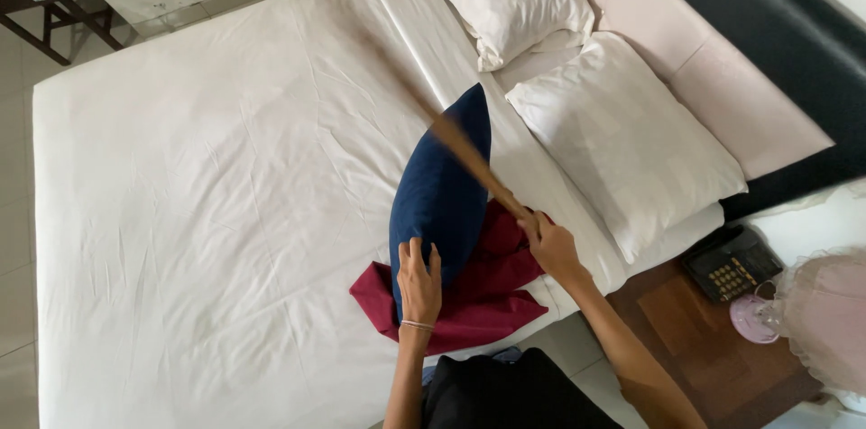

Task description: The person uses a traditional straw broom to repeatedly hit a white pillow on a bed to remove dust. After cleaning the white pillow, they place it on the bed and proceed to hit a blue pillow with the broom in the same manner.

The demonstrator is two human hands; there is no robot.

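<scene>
Left hand (419, 283) grips the upright navy cushion (442, 194); right hand (550, 244) grips a blurred wooden stick (474, 163) across it. Beating appears underway; the next stroke needs the cushion steadied above the maroon cloth (478, 298).

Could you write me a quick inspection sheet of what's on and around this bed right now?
Surface: white sheet on the bed, creased.
Job's things: navy cushion stood on edge; blurred wooden stick across it.
Clutter: dark red cloth beneath the cushion; two white pillows at the headboard.
Hands: left hand grips the cushion; right hand holds the stick.
Cables: nothing seen.
Surroundings: telephone on wooden nightstand.
</scene>
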